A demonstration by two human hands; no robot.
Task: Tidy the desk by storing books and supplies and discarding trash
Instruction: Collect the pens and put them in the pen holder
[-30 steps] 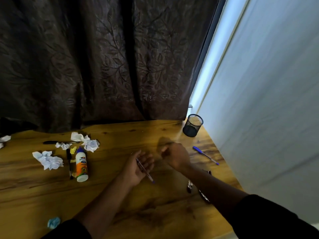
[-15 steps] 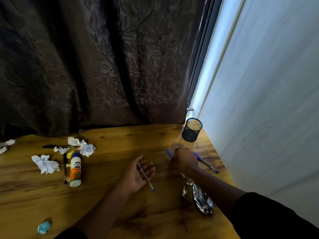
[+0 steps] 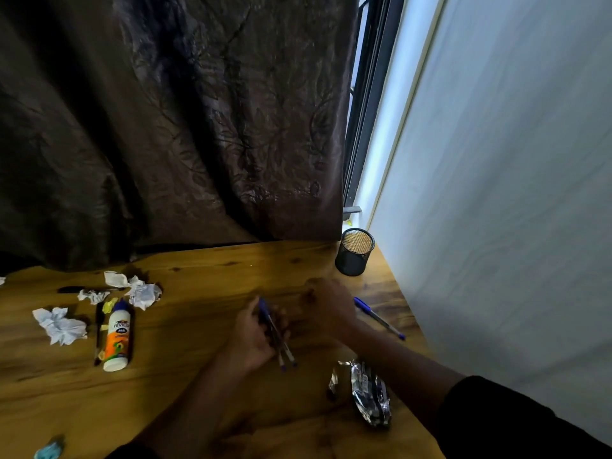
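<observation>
My left hand (image 3: pixel 253 336) lies palm up mid-desk, closed around two blue pens (image 3: pixel 276 336) whose tips stick out toward me. My right hand (image 3: pixel 328 306) hovers just right of it, blurred, fingers curled at the pens' upper ends; whether it grips them I cannot tell. Another blue pen (image 3: pixel 377 318) lies on the wooden desk (image 3: pixel 205 392) right of my right hand. A black mesh pen cup (image 3: pixel 353 252) stands in the far right corner. Crumpled white papers (image 3: pixel 59 326) (image 3: pixel 144 293) and a white-and-orange glue bottle (image 3: pixel 117 336) lie at the left.
A silver foil wrapper (image 3: pixel 367 397) lies near the desk's right edge, under my right forearm. A dark pen (image 3: pixel 98 329) rests beside the glue bottle, another black pen (image 3: pixel 76 289) farther back. A blue scrap (image 3: pixel 49 451) sits at the front left. Dark curtain behind, white wall right.
My right hand picked up a blue pen from the right side and brought it left to my left hand, which now holds two pens instead of one.
</observation>
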